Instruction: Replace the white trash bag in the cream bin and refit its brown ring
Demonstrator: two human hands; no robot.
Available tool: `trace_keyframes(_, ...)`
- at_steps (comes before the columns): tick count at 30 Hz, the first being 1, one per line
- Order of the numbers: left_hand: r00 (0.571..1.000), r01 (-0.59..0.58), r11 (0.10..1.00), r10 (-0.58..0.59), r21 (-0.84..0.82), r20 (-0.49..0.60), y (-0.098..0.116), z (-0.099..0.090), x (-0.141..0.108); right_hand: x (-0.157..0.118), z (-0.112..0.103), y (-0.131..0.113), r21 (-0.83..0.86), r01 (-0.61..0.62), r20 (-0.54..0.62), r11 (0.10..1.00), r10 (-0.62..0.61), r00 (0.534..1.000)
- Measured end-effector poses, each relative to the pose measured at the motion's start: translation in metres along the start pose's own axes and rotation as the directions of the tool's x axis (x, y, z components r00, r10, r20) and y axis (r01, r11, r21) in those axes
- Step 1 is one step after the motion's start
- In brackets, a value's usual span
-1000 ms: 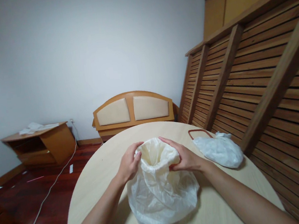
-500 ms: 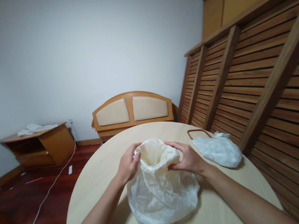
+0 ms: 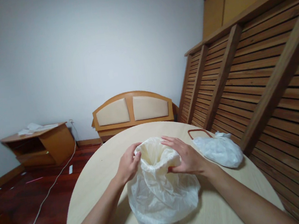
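Observation:
A thin white plastic bag [image 3: 164, 202] stands on the round table [image 3: 102, 169] in front of me, its mouth spread wide with the rim folded outward. My left hand [image 3: 130, 163] pinches the rim at the left, thumb on the near side and fingers behind. On the opposite side my right hand [image 3: 184, 155] rests against the rim, fingers spread and thumb apart below them. Crumpled folds show inside the mouth; the bottom of the bag is hidden from view.
At the table's right lies a filled, tied white plastic bag [image 3: 220, 151], with a brown loop handle [image 3: 198, 130] behind it. Slatted wooden panels [image 3: 245, 88] lean along the right. A headboard [image 3: 131, 110] stands beyond the table, and a low cabinet [image 3: 57, 142] at left.
My right hand's fingers have lifted and spread a little along the rim. The left hand and the bag stay almost where they were.

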State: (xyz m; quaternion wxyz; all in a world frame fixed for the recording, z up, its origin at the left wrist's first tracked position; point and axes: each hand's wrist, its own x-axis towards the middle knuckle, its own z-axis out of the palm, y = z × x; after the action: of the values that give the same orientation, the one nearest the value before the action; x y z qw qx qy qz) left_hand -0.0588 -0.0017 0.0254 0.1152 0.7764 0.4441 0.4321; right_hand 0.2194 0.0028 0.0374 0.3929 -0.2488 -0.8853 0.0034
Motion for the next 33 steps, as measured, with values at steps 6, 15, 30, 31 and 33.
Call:
trace_keyframes(6,1.000,0.004,1.000,-0.004,0.014,0.005,0.003,-0.001,0.000,0.002,0.000,-0.003,-0.012,-0.012,0.017,1.000,0.012,1.000)
trace_keyframes(15,0.998,0.061,0.998,-0.060,0.034,-0.021,0.008,-0.005,0.000,-0.004,-0.006,-0.009,-0.130,-0.013,-0.033,0.991,0.008,0.999)
trace_keyframes(30,0.921,0.030,0.988,-0.085,0.149,0.379,0.040,-0.015,0.091,0.074,-0.021,-0.009,-0.070,-0.428,0.248,0.901,0.431,0.868)
trace_keyframes(31,0.909,-0.006,0.964,-0.106,0.266,0.403,0.042,-0.012,0.096,0.079,-0.021,-0.006,-0.108,-0.433,0.319,0.895,0.444,0.837)
trace_keyframes(33,0.903,-0.029,0.894,-0.168,0.447,0.395,0.045,-0.003,0.103,0.089,-0.020,0.000,-0.169,-0.459,0.439,0.873,0.483,0.758)
